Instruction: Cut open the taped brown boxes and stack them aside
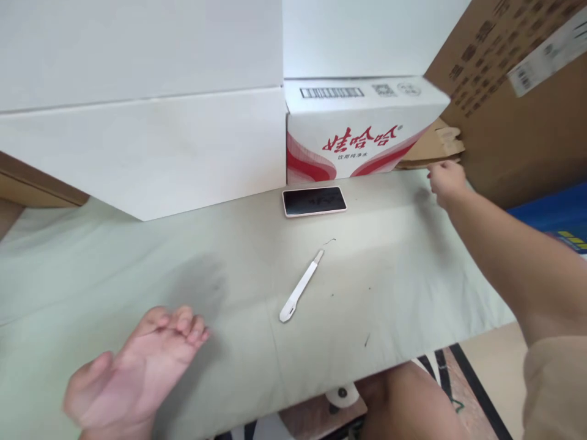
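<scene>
My left hand [142, 366] is palm up above the cloth at the lower left, fingers loosely bent and apart from the thumb, with nothing in it. At the far right, my right hand [447, 180] is closed, its fingers curled at the edge of a brown cardboard piece [428, 143]. Whether it grips that edge or something small cannot be made out. Between the hands lies a white utility knife [300, 290], its tip pointing away from me. Beyond the knife, a phone [314, 201] with a dark screen and pale case rests flat.
A white water carton [367, 137] with red lettering stands behind the phone. Large white boxes [183, 153] fill the back left. A tall brown carton [518, 110] leans at the right, above a blue item [554, 214]. Small dark scraps lie on the pale green cloth [238, 342].
</scene>
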Available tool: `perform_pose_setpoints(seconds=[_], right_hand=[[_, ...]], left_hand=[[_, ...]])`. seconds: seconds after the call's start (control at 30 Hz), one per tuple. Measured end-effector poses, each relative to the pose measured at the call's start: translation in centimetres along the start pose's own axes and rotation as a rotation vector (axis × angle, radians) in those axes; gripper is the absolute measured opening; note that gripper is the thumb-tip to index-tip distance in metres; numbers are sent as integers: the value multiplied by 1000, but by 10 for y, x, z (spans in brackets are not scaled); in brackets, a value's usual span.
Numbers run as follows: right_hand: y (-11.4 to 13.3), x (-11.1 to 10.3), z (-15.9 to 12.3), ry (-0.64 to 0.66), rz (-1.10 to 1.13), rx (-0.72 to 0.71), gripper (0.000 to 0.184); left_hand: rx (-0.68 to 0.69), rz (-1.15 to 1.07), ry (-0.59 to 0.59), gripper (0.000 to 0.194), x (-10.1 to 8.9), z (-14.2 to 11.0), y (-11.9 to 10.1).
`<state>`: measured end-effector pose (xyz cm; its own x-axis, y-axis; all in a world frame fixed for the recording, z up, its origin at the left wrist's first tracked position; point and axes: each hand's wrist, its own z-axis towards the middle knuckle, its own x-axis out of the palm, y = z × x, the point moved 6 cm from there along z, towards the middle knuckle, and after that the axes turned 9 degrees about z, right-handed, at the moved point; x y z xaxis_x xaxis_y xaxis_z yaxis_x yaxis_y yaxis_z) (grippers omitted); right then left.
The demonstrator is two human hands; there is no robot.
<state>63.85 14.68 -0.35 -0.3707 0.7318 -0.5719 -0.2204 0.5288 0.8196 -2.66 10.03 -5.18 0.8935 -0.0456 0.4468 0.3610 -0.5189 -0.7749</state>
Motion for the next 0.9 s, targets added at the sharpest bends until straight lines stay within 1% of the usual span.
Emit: perform_pose_setpoints(seconds=[0.07, 0.1, 0.13, 0.2, 0.27, 0.37, 0.43, 0.5, 0.53, 0.6, 0.63, 0.67, 0.73, 0.77, 0.83, 0.9], right_hand=[[15, -8, -26, 23, -56, -64, 29], [25, -11, -41, 37, -78, -108, 25], [37, -12, -56, 52, -95, -159, 19], [63, -7, -90, 105, -113, -273, 17], [90, 6, -133, 191, -110, -383, 18], [126, 38, -213, 392, -92, -582, 11], [149, 65, -277, 581, -66, -780, 13], [168, 95, -345, 783, -14, -970, 17], [177, 111, -378, 878, 19, -1043, 19], [197, 145, -438, 1024, 95, -1149, 22], [208, 164, -464, 1069, 130, -1182, 22], [221, 183, -486, 1089, 161, -1202, 21], [249, 227, -521, 1087, 201, -1217, 20], [265, 251, -535, 1080, 216, -1215, 20], [294, 298, -551, 1050, 242, -1197, 21], [319, 344, -558, 1024, 253, -1155, 26]], left_hand=[[39, 14, -78, 51, 12, -3, -14], [56, -3, -101, 54, 16, -5, -20], [82, -28, -122, 55, 18, -8, -26], [144, -86, -148, 56, 17, -14, -35], [244, -152, -169, 51, 8, -20, -43], [356, -221, -195, 42, -9, -30, -52], [416, -256, -204, 39, -21, -37, -57], [464, -284, -180, 35, -29, -44, -62], [483, -293, -169, 34, -33, -47, -64], [513, -310, -154, 34, -39, -51, -69], [524, -314, -147, 35, -41, -51, -71], [532, -320, -145, 35, -43, -52, -73], [529, -340, -132, 33, -45, -49, -75], [527, -357, -134, 32, -46, -48, -76], [519, -381, -135, 31, -48, -45, -78], [511, -396, -131, 30, -49, -43, -80]])
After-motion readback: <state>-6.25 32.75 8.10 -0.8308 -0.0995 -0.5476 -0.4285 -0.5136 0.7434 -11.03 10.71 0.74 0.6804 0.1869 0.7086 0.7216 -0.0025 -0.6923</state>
